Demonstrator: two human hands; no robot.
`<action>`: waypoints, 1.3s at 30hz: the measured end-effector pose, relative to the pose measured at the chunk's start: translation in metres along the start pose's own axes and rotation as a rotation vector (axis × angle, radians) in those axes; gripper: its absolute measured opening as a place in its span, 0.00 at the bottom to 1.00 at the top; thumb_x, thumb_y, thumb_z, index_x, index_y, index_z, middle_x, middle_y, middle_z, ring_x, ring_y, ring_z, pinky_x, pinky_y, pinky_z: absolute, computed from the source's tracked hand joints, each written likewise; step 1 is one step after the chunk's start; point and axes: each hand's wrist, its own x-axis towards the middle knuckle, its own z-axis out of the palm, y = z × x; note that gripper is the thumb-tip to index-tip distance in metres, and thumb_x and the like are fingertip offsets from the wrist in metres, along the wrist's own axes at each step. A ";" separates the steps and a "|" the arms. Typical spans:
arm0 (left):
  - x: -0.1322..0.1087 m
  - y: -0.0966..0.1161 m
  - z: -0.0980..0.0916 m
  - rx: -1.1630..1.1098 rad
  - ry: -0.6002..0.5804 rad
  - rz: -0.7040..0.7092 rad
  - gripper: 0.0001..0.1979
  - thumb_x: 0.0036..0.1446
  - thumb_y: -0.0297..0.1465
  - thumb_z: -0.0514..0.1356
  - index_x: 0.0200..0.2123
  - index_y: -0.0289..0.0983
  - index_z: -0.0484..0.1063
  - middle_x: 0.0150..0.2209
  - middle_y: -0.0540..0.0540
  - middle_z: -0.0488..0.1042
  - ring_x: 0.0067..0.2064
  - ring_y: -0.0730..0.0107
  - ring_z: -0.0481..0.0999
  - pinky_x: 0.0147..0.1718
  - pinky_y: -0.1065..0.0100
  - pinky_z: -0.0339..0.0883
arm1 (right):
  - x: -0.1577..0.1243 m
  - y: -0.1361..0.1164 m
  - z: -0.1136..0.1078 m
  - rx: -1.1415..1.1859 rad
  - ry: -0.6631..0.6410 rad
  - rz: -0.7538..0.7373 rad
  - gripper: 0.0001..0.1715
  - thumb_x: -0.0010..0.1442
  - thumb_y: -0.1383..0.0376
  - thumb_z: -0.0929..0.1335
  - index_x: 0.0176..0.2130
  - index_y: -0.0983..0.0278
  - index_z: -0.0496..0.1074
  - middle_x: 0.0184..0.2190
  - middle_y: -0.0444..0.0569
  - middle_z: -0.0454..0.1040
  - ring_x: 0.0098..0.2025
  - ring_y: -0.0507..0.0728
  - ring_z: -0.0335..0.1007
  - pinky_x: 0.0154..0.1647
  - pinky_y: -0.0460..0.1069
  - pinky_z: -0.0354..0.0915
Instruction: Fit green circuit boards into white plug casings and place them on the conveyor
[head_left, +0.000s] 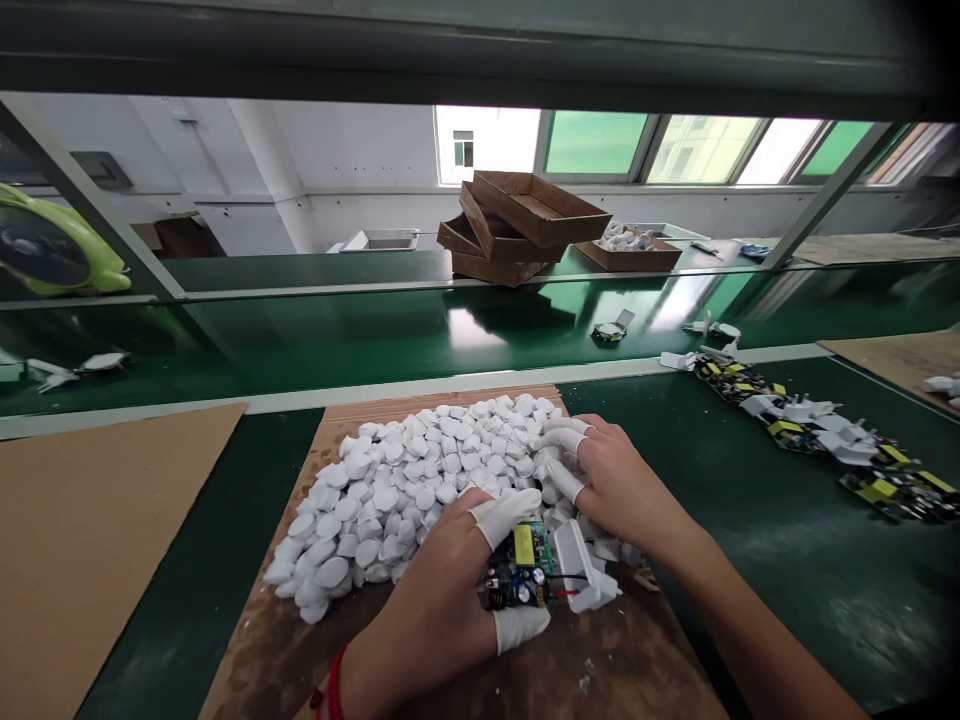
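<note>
My left hand (457,570), with white finger cots on its thumb and fingertips, grips a circuit board (524,575) by its edges. The board carries a yellow transformer and small capacitors. Red and black wires join it to a white plastic housing (581,565), which hangs at its right side. My right hand (611,475), also in finger cots, lies at the right edge of a heap of small white round pieces (420,490). Its fingers are bent and apart among the pieces; whether a piece touches the fingertips is hidden. The heap rests on a brown cardboard sheet (300,655).
Several circuit boards with white housings (810,425) lie in a row at right. Beyond runs a green conveyor belt (360,335) with a single board (613,326) on it. Stacked cardboard trays (525,225) stand behind. Another cardboard sheet (90,520) lies left; a metal beam (480,65) crosses overhead.
</note>
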 end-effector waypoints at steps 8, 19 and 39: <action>0.002 0.004 -0.002 0.004 0.007 0.015 0.32 0.46 0.32 0.66 0.57 0.43 0.64 0.48 0.42 0.73 0.50 0.54 0.69 0.47 0.60 0.67 | 0.002 -0.005 0.005 -0.031 -0.016 0.059 0.20 0.44 0.83 0.60 0.33 0.66 0.70 0.34 0.56 0.71 0.42 0.65 0.63 0.40 0.55 0.61; 0.002 0.011 -0.008 -0.199 0.027 -0.131 0.36 0.42 0.34 0.69 0.55 0.44 0.62 0.45 0.45 0.73 0.44 0.58 0.74 0.42 0.63 0.70 | -0.007 -0.003 -0.005 1.218 -0.006 -0.135 0.09 0.52 0.69 0.72 0.36 0.60 0.75 0.33 0.47 0.73 0.37 0.57 0.70 0.39 0.51 0.67; -0.003 -0.001 -0.006 -0.818 0.015 -0.363 0.29 0.36 0.29 0.73 0.44 0.41 0.68 0.44 0.49 0.73 0.48 0.59 0.72 0.46 0.63 0.67 | -0.009 -0.010 0.004 1.442 -0.117 -0.434 0.21 0.51 0.72 0.74 0.46 0.58 0.78 0.36 0.50 0.78 0.38 0.55 0.72 0.37 0.48 0.68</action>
